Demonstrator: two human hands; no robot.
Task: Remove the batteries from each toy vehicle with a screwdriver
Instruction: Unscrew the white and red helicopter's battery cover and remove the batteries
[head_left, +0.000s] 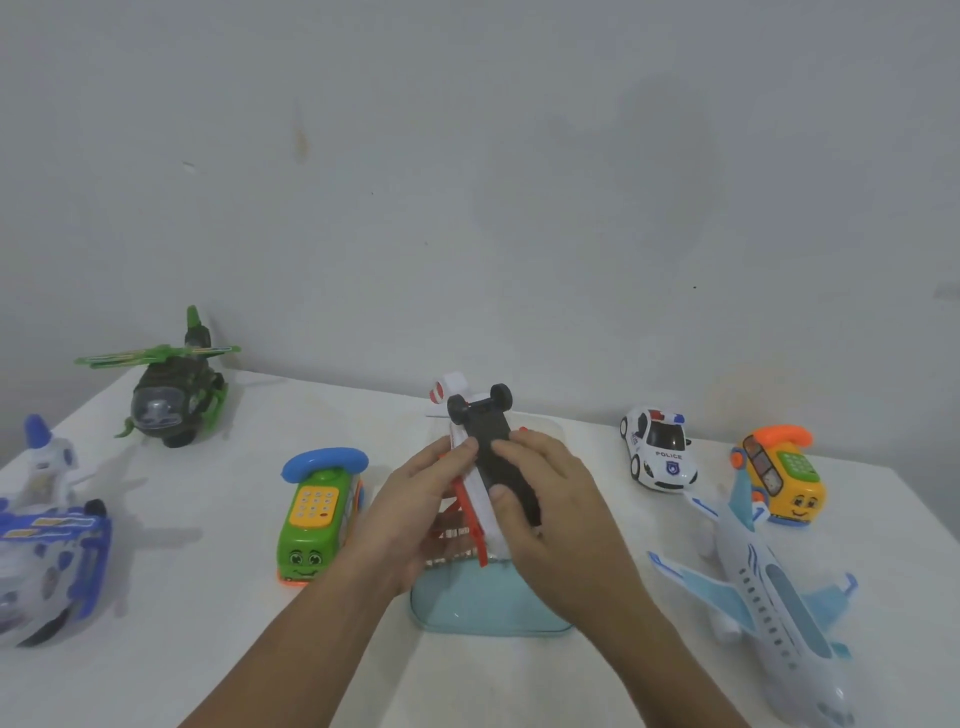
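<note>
both hands grip an upturned white-and-red plastic toy plane (475, 493), left hand (415, 499), right hand (550, 499) on its black wheeled underside; white police car (658, 448) reads "police".

Upturned toy vehicle (488, 431): white body, red trim, black underside & wheels. Helicopter (171, 400): dark camo-like body, green rotor + skids. Far-left toy (52, 545): white w/ blue stripes & patches, black wheels. Green phone bus (317, 519): blue handset, yellow keypad, orange base strip. Police car (657, 449): white, black windows, red/blue light bar, blue badge. Yellow phone bus (784, 478): orange handset, green keypad. Airliner (769, 597): pale blue + white, row of dark window dots. Tray (488, 613): pale teal. Table (208, 623): white. Wall (467, 156): grey.
</note>
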